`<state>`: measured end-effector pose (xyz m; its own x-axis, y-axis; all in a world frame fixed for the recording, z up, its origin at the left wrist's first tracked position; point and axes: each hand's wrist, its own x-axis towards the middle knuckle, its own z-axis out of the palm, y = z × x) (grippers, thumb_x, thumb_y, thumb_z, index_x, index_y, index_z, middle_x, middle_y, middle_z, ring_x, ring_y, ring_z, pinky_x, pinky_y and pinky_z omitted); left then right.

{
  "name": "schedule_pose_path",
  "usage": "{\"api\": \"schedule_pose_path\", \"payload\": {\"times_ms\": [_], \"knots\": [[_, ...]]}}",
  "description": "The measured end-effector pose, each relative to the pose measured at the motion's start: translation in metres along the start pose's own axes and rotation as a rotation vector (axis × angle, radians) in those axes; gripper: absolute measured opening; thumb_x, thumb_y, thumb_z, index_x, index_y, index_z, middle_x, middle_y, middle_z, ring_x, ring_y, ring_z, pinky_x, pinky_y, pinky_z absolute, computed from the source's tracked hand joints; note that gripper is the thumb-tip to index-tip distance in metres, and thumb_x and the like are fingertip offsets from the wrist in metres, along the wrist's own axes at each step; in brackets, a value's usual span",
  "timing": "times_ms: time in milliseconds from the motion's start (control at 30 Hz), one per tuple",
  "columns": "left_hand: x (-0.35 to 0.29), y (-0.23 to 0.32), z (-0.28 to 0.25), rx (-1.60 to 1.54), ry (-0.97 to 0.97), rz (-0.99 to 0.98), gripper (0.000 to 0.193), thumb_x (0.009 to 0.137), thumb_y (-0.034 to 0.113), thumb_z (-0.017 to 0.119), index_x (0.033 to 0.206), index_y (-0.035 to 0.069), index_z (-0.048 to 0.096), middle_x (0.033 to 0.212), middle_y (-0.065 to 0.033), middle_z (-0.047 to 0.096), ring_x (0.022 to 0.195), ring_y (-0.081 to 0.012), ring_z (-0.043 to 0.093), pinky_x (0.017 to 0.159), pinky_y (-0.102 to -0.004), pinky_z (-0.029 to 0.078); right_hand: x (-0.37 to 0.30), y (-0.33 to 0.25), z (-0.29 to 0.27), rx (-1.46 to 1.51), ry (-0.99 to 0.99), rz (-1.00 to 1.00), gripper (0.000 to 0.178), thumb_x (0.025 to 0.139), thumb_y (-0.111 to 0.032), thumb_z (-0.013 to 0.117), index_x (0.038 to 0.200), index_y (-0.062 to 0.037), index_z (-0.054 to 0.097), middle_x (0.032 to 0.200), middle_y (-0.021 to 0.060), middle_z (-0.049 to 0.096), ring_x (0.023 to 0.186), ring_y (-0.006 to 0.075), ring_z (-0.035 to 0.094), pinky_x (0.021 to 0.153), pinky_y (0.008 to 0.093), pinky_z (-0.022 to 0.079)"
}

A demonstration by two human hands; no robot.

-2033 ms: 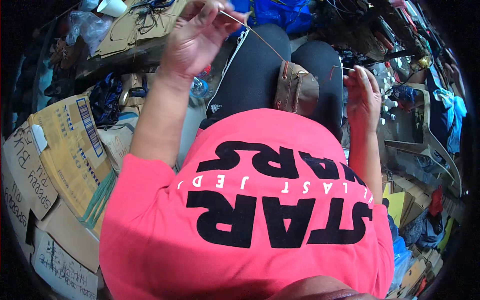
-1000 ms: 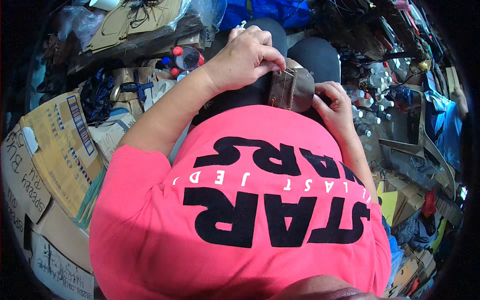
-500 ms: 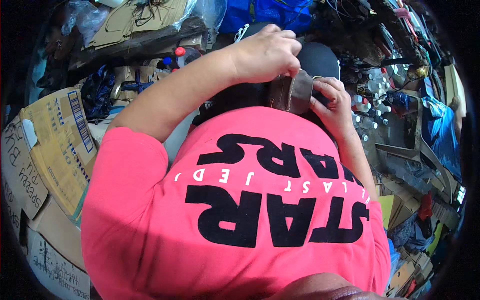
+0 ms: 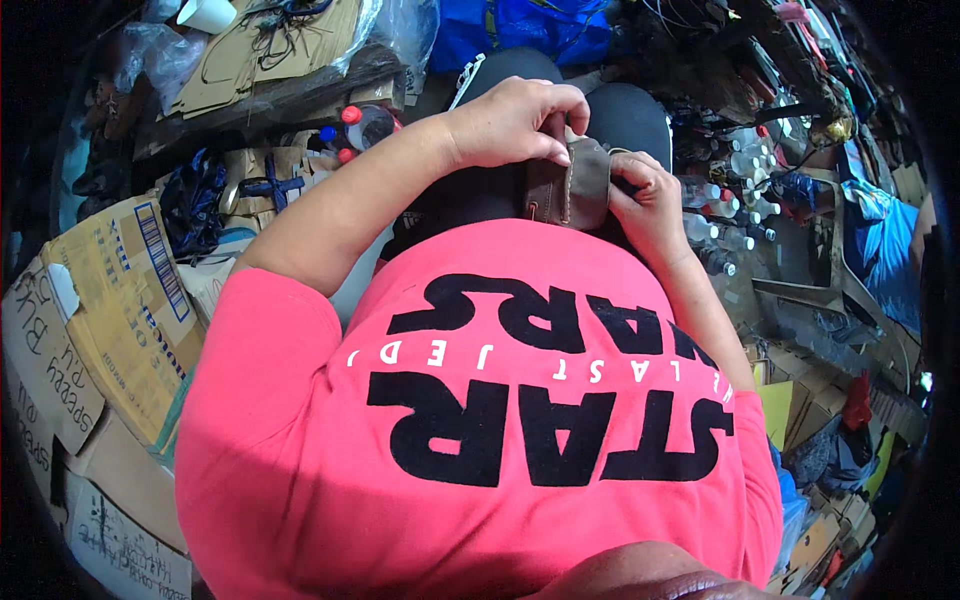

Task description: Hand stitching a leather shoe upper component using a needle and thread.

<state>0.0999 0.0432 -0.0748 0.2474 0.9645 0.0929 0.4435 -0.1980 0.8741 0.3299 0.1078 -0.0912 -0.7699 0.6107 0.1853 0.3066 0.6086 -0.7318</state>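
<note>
A brown leather shoe upper (image 4: pixel 588 185) with a pale stitched seam rests in my lap, against the front of my pink shirt. My right hand (image 4: pixel 650 200) grips its right side, fingers curled over the edge and thumb below. Over the top of the seam, my left hand (image 4: pixel 520 122) is closed in a pinch, its fingertips at the leather. Whatever sits between those fingertips is too small to make out. The underside of the upper and part of its far end are hidden.
Dark-trousered knees (image 4: pixel 630 115) lie beyond the hands. Several plastic bottles (image 4: pixel 735 205) stand at the right, and a red-capped bottle (image 4: pixel 372 125) is left of my knees. Cardboard boxes (image 4: pixel 125 310) stack at the far left. A blue bag (image 4: pixel 540 30) lies ahead.
My left hand has turned and shifted slightly left and down, so its pinched fingertips now show at the seam. The upper and my right hand appear a little further left.
</note>
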Motion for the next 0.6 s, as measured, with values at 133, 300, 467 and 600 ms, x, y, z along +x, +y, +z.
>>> {"api": "schedule_pose_path", "payload": {"times_ms": [133,300,467,600], "knots": [[-0.004,0.000,0.010,0.347,0.155,0.187,0.060,0.063,0.034,0.083,0.112,0.009,0.058,0.108,-0.0110,0.060,0.104,-0.0246,0.056,0.090,-0.0350,0.041,0.002,-0.001,0.004,-0.094,-0.035,-0.066,0.017,0.070,-0.004,0.065,0.087,-0.0051,0.064,0.090,0.0105,0.066,0.088,0.0311,0.061,0.081,0.0378,0.044],[-0.003,0.016,0.029,0.473,-0.039,-0.063,0.078,0.055,0.052,0.081,0.115,0.009,0.056,0.114,-0.0107,0.058,0.115,-0.0282,0.048,0.100,-0.0473,0.027,-0.001,-0.006,-0.009,-0.367,-0.121,-0.247,0.024,0.071,-0.002,0.060,0.095,-0.0072,0.060,0.096,0.0100,0.061,0.093,0.0305,0.057,0.086,0.0406,0.040],[0.003,0.017,0.034,0.533,-0.013,-0.035,0.072,0.056,0.051,0.079,0.109,0.006,0.058,0.109,-0.0103,0.059,0.111,-0.0273,0.050,0.099,-0.0475,0.028,-0.015,0.004,-0.044,-0.600,-0.259,-0.203,0.022,0.072,0.000,0.057,0.092,-0.0084,0.059,0.092,0.0102,0.058,0.097,0.0303,0.054,0.087,0.0418,0.039],[0.002,0.015,0.029,0.518,-0.014,0.016,0.074,0.057,0.052,0.078,0.112,0.007,0.056,0.108,-0.0117,0.059,0.110,-0.0288,0.051,0.101,-0.0492,0.028,-0.072,0.064,-0.097,-0.342,-0.132,0.293,0.011,0.078,-0.001,0.060,0.087,-0.0055,0.065,0.082,0.0075,0.062,0.079,0.0248,0.060,0.076,0.0321,0.046]]}}
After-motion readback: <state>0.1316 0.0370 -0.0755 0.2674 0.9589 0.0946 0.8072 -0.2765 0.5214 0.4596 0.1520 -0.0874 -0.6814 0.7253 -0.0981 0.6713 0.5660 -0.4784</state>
